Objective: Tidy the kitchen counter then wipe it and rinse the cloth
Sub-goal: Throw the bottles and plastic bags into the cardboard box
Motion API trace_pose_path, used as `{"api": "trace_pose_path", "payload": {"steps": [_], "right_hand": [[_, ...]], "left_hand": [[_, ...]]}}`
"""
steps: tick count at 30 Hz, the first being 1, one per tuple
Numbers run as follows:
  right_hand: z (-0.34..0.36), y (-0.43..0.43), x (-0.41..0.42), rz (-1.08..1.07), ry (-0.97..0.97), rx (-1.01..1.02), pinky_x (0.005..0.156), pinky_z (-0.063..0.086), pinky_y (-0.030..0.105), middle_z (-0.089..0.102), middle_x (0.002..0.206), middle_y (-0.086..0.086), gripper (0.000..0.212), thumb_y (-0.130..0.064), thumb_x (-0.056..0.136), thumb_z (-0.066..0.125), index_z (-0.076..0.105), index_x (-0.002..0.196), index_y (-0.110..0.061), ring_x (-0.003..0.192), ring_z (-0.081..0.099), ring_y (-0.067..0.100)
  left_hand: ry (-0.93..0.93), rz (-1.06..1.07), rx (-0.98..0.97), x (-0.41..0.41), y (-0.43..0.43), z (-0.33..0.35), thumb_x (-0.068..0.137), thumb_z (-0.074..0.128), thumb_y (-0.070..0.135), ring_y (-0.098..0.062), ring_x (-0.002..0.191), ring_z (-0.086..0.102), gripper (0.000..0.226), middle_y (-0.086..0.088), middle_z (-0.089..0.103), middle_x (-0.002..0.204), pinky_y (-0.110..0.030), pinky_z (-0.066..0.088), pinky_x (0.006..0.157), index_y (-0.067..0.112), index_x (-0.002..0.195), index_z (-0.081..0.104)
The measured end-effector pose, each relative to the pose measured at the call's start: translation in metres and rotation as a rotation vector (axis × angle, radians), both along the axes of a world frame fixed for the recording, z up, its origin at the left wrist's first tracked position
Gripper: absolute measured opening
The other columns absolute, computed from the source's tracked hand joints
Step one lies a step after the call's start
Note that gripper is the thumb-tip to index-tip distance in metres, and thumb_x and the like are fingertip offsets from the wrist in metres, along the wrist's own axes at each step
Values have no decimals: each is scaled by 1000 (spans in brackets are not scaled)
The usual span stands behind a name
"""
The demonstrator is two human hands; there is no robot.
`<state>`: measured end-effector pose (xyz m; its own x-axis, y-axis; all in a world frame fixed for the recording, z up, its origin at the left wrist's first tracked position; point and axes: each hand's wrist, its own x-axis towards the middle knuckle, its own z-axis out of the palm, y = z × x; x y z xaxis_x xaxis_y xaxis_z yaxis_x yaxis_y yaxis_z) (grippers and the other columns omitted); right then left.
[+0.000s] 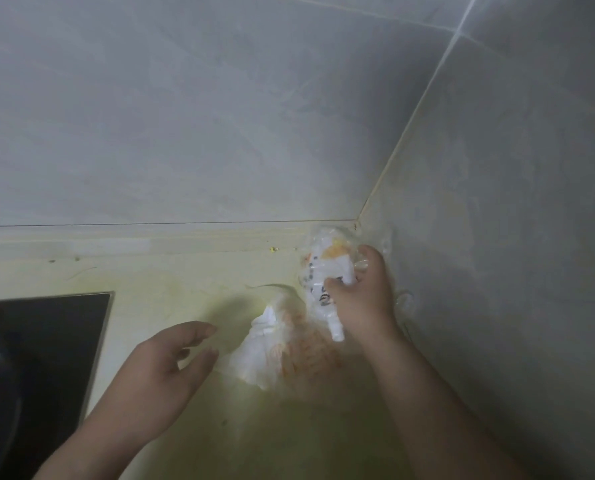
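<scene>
Pale yellow table (pixel 171 278), black glass cooktop (pixel 46 327) on its left. In the far corner the right hand (pixel 362 299) clutches a crumpled clear orange-printed plastic bag (pixel 327 261). The left hand (pixel 171 362) hovers spread beside a loose white wrapper (pixel 265 348). Slack plastic could slip and scatter scraps.

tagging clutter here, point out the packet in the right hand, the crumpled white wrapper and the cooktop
packet (pixel 324 265): head view, printed front
crumpled white wrapper (pixel 263 344): head view, white folds
cooktop (pixel 57 327): head view, black glass
</scene>
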<state>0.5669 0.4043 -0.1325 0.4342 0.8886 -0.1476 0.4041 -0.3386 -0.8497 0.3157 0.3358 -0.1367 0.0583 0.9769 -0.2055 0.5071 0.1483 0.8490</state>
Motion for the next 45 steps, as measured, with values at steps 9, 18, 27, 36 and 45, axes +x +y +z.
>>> {"api": "trace_pose_path", "payload": {"steps": [9, 18, 27, 36, 45], "right_hand": [[15, -53, 15, -11, 26, -80, 73, 47, 22, 55, 124, -2, 67, -16, 86, 66, 33, 141, -37, 95, 60, 10], [6, -71, 18, -40, 25, -89, 86, 56, 39, 59, 122, -1, 70, -14, 83, 67, 35, 139, -40, 95, 64, 13], [10, -83, 18, -39, 5, -97, 86, 55, 36, 61, 119, -2, 69, -16, 84, 67, 34, 140, -39, 97, 64, 15], [13, -89, 16, -45, 43, -96, 84, 57, 41, 61, 119, -3, 68, -15, 85, 67, 34, 138, -43, 95, 65, 14], [38, -105, 10, 15, 80, -80, 80, 58, 32, 63, 114, -7, 52, -14, 83, 65, 46, 118, -49, 86, 67, 5]], "left_hand": [[423, -163, 56, 70, 16, -16, 81, 64, 47, -14, 118, 52, 57, 7, 54, 132, -28, 43, 97, 26, 132, 51], [544, -146, 59, 96, 29, -38, 80, 58, 23, -27, 88, 59, 19, -1, 51, 84, -33, 46, 68, 16, 97, 58], [761, -150, 155, 90, 32, -45, 80, 59, 38, -23, 93, 54, 33, 0, 62, 99, -30, 40, 74, 24, 109, 61], [635, -58, 129, 87, 40, -38, 81, 47, 15, -26, 73, 53, 15, -5, 63, 77, -29, 41, 61, 18, 80, 62], [350, 216, 87, 23, -2, 10, 81, 57, 30, -25, 58, 59, 22, -3, 61, 55, -28, 46, 53, 16, 65, 63]]}}
